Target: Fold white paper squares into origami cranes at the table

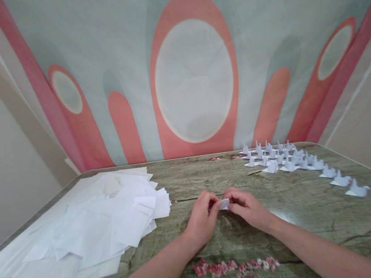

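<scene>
A small folded piece of white paper (225, 204) is held between my two hands, just above the table's middle. My left hand (204, 213) pinches its left edge between thumb and fingers. On the other side, my right hand (248, 208) grips the right edge, also with thumb and fingers. Both hands are closed, and the fingertips cover part of the paper. Its exact folded shape is too small to make out.
Loose white paper sheets (90, 222) lie in a wide, overlapping pile on the left. Several folded paper cranes (288, 164) stand in rows at the back right, trailing toward the right edge. The wood-patterned table (183, 180) meets a printed backdrop (195, 83) behind.
</scene>
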A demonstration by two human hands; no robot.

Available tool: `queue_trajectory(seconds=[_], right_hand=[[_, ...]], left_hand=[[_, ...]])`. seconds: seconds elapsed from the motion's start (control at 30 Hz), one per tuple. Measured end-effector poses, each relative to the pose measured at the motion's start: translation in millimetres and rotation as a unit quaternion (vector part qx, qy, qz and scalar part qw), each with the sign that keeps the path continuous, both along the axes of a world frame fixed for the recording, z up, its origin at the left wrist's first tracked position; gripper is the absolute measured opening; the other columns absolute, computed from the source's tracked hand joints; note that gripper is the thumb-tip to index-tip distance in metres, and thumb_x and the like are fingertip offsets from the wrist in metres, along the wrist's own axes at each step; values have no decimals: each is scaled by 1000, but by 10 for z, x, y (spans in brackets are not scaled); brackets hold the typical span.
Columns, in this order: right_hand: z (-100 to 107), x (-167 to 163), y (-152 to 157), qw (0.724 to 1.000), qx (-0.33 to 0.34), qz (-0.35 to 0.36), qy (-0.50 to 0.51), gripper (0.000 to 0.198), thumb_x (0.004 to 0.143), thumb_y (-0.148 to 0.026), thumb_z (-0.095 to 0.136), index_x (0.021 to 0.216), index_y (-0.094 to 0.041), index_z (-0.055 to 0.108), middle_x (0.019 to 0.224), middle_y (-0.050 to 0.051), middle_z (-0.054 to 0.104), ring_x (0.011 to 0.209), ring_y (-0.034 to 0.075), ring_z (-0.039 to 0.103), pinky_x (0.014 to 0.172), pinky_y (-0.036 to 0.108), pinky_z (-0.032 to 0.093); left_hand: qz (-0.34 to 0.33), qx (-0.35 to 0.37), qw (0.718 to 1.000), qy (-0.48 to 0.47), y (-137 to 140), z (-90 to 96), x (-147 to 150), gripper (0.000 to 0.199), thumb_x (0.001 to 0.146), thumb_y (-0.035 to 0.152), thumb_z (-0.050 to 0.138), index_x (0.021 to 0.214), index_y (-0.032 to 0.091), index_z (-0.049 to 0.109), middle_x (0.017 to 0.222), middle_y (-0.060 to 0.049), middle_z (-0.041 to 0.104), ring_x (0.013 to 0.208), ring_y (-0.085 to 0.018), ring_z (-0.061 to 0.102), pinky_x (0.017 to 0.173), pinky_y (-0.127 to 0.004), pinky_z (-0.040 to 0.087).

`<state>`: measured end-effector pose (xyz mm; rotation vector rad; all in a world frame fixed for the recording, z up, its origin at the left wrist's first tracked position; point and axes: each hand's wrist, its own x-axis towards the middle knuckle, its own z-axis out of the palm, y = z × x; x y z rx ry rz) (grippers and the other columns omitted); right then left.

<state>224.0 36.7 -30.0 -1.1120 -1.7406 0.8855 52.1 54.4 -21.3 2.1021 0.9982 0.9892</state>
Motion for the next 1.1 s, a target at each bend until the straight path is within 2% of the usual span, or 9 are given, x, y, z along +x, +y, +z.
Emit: queue_trajectory(seconds=[0.13,0.3,0.53,0.73,0.97,1.1], right_hand=[[-34,-19,11,1000,19,-18,-14,10,80,-20,51,74,-16,59,73,0,49,66,13,46,59,24,37],[-41,-24,14,998,43,-43,-27,17,85,-26,49,75,-17,59,78,2,53,73,15,49,66,26,38],[13,-54,-36,996,58,-17,-69,16,86,-22,49,72,-17,55,75,1,53,72,14,51,68,27,39],[43,-95,-80,995,70,2,-76,20,86,-24,48,69,-17,55,73,1,52,69,14,50,64,26,40],[5,-33,-18,998,47,-36,-29,17,85,-25,50,72,-18,57,75,2,54,72,15,52,68,27,40],[-8,-8,1,999,15,-52,5,18,85,-28,49,72,-18,57,74,1,54,70,15,51,67,27,40]], left_hand=[[13,-40,998,-40,22,-29,4,11,84,23,47,75,17,51,73,0,51,71,-14,47,65,-24,37],[23,-106,990,-89,91,-74,2,14,84,27,48,76,16,50,68,2,51,62,-12,47,60,-23,38],[4,-126,985,-115,82,0,-5,20,86,34,46,88,15,53,80,-1,55,72,-12,51,65,-22,41],[-11,-94,994,-49,66,10,-4,16,79,28,55,70,15,57,74,-1,53,70,-13,51,60,-21,40],[10,-106,993,-47,62,-3,2,10,77,25,55,74,16,57,75,0,55,70,-13,52,61,-21,40],[13,-137,987,-83,79,-29,1,11,76,27,57,74,16,56,72,0,56,67,-12,52,61,-22,40]])
